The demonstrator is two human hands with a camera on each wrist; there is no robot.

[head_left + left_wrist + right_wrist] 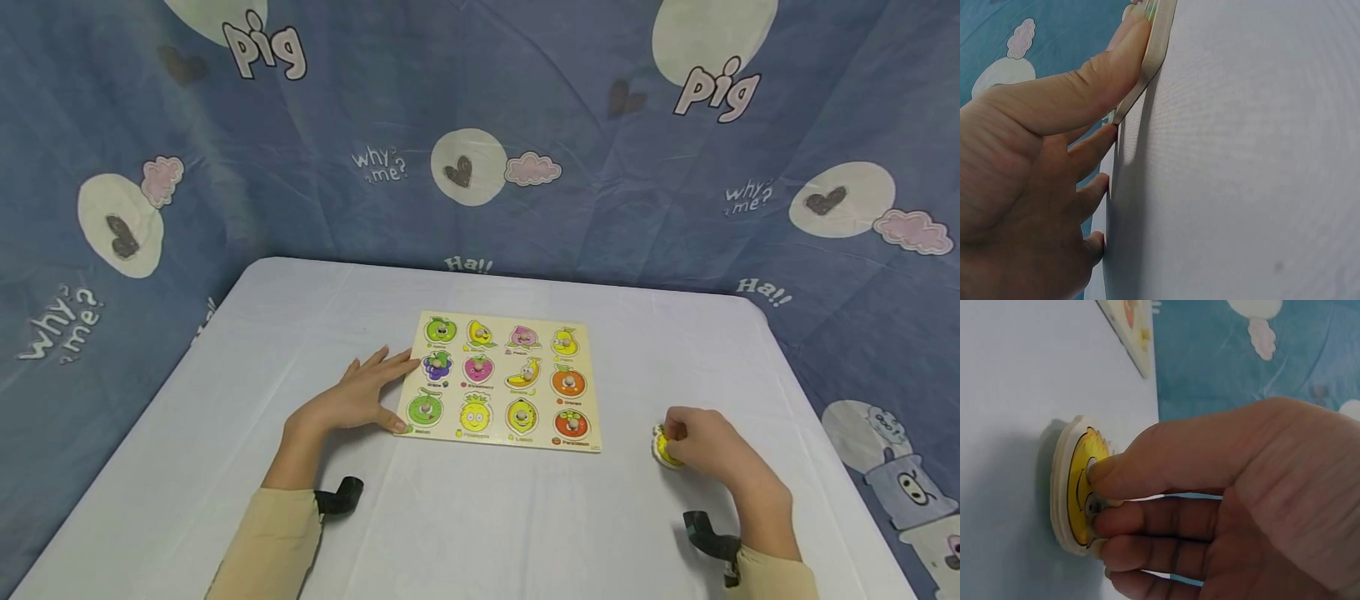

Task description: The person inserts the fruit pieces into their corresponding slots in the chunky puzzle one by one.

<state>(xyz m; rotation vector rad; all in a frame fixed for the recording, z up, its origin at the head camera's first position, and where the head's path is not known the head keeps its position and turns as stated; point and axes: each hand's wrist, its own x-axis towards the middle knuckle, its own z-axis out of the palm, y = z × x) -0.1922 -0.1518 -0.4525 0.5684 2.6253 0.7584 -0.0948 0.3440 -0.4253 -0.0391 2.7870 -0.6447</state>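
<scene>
A wooden fruit peg puzzle board (501, 380) lies flat on the white table, showing rows of smiling fruits with printed names. At its left edge my left hand (360, 393) rests with fingers spread. The left thumb touches the near left corner, and in the left wrist view that thumb (1085, 87) lies against the wooden edge. Right of the board, my right hand (708, 446) pinches a yellow puzzle piece (661, 447) with a smiling face. In the right wrist view the piece (1079, 487) has a thick, layered-looking pale edge; the fingertips partly hide its face.
A white cloth covers the table (480, 525). Behind it hangs a blue curtain (570, 108) printed with words, hearts and clouds. Each wrist carries a black camera mount (341, 497). The board's corner (1141, 362) also shows in the right wrist view.
</scene>
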